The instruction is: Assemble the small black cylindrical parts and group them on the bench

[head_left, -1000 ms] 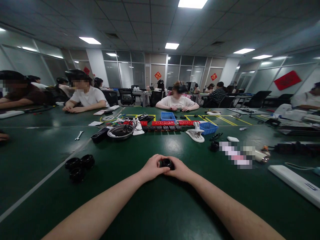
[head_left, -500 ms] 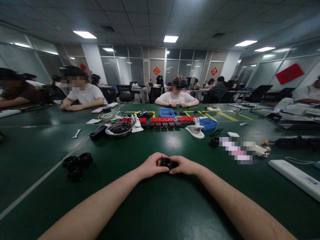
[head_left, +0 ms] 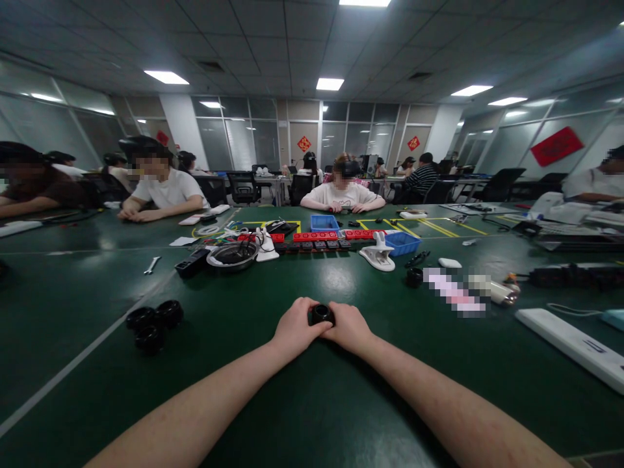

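Near the middle of the green tabletop (head_left: 312,403), a small black ring-shaped part (head_left: 322,314) is clasped between the left hand (head_left: 296,327) and the right hand (head_left: 349,327), each grip closed on it. Three similar black rings (head_left: 153,322) are seen well apart to the left.

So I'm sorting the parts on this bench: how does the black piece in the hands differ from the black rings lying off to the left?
The black piece is a single one, gripped between the left hand and right hand; the black rings are three, bunched together and untouched on the green table. The held piece looks smaller than each ring. All are black, round and glossy.
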### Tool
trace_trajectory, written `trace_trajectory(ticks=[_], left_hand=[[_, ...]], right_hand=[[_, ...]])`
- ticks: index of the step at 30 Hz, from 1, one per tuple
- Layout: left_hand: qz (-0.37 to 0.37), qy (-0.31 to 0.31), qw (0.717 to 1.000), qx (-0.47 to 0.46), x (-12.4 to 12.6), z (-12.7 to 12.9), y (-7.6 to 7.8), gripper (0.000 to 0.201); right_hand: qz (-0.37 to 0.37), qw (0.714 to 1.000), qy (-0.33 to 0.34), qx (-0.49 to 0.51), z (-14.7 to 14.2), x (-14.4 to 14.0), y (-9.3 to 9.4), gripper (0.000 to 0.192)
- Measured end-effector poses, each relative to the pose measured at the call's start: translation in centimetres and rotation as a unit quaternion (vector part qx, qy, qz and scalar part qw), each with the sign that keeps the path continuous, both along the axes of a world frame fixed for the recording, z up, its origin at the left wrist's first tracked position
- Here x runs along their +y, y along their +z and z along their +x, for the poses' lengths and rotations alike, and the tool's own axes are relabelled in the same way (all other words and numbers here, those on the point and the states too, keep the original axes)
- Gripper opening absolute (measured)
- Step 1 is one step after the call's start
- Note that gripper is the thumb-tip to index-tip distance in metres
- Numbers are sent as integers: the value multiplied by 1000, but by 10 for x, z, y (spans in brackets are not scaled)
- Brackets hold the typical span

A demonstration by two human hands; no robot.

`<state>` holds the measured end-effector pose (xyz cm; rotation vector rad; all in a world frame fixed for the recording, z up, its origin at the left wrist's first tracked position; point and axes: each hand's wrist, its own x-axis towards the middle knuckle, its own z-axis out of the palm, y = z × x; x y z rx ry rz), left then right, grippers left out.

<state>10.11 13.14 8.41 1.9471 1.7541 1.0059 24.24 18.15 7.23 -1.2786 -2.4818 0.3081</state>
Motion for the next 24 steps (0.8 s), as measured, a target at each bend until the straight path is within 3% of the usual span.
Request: trace_trajectory(ticks=[2, 5, 9, 12, 24], left_hand=[[4, 2, 1000, 9, -1, 0, 2, 35], [-6, -61, 998, 10, 1, -6, 5, 34], [-47, -166, 985, -17, 6, -17, 7, 38], [-60, -192, 979, -41, 8, -20, 5, 39], [-83, -192, 976, -58, 9, -20, 4, 41]], right_hand=[[37, 999, -16, -14, -2, -4, 0, 33], [2, 998, 47, 40, 1, -1, 1, 41], [-178, 955, 196, 134, 13, 11, 6, 46], [-289, 908, 257, 158, 18, 17, 11, 40], [-326, 903, 232, 158, 19, 14, 21, 31]])
